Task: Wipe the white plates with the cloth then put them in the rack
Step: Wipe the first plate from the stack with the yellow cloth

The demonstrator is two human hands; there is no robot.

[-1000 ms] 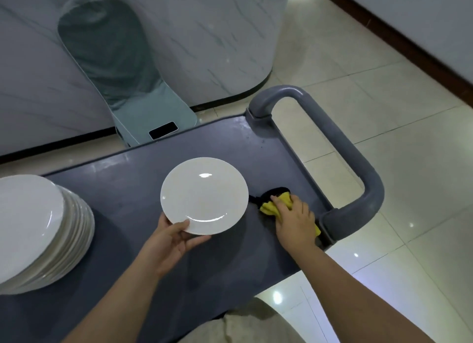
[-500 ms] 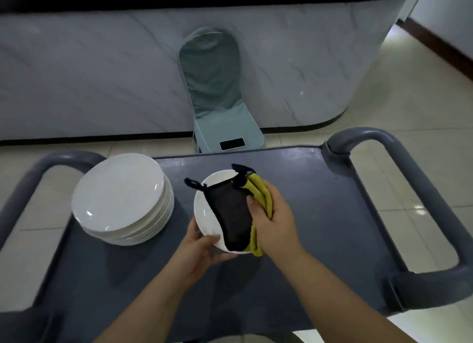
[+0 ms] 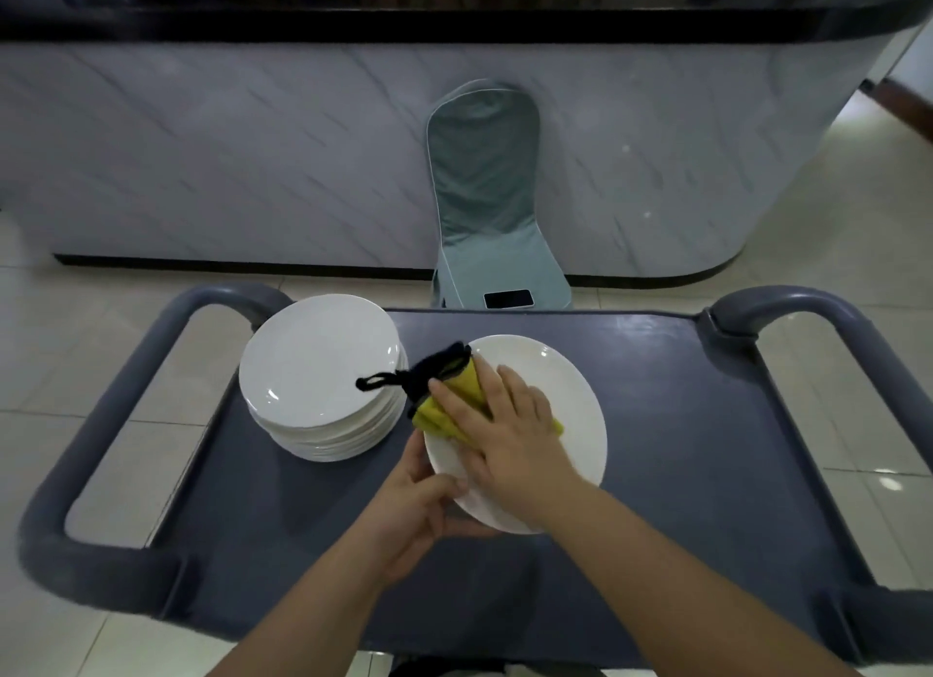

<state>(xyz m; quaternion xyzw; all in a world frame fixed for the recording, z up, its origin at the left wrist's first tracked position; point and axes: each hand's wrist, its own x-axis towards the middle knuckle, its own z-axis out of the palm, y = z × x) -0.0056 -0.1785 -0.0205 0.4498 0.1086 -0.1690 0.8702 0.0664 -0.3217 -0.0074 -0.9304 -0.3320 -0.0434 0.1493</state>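
White round ceramic plate (image 3: pixel 565 388), pinched at its near rim by the left hand (image 3: pixel 419 510), lies under the right hand (image 3: pixel 505 434), whose spread fingers (image 3: pixel 512 391) press a folded yellow-and-black cloth (image 3: pixel 429 416) flat; sweeping beyond the fingertips should reach the bare far rim.

Plate stack (image 3: pixel 323 373) left of held plate (image 3: pixel 565 424) (both over cart (image 3: pixel 681 424)).
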